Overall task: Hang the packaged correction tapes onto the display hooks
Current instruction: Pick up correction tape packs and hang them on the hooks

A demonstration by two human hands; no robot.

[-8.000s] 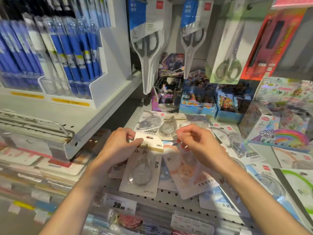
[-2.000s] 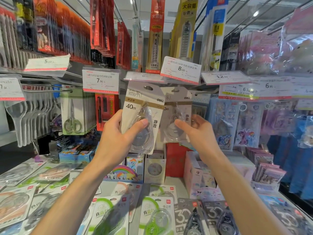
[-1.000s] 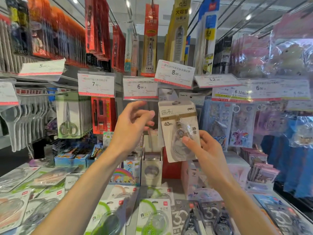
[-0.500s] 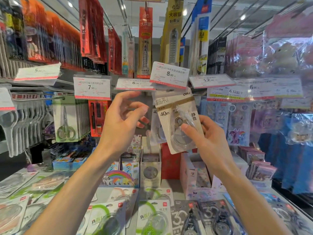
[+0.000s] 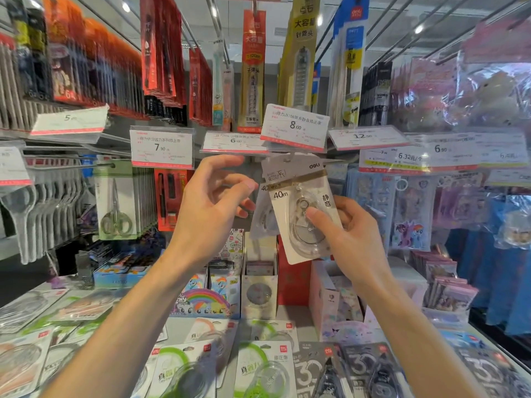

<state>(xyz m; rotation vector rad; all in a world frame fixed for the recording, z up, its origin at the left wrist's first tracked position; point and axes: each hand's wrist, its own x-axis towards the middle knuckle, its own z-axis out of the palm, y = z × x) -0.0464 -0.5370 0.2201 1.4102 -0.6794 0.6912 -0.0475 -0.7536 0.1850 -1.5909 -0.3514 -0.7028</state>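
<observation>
Right hand (image 5: 349, 235) at about 4 o'clock from frame centre, thumb on the clear blister and fingers curled behind, clamped on a packaged correction tape (image 5: 298, 209). Card tilted a little, its top edge up at 12 o'clock just under the 8.00 price tag (image 5: 294, 126), close to the display hook; cannot tell whether already on the hook. Second correction tape pack (image 5: 263, 222) partly hidden just behind, at 9 o'clock of the first. Left hand (image 5: 214, 205) raised beside, at 9 o'clock, fingers apart and loosely bent, gripping nothing, fingertips near the 6.00 price tag (image 5: 234, 140). Further packs flat on the shelf (image 5: 287, 311) at 6 o'clock.
</observation>
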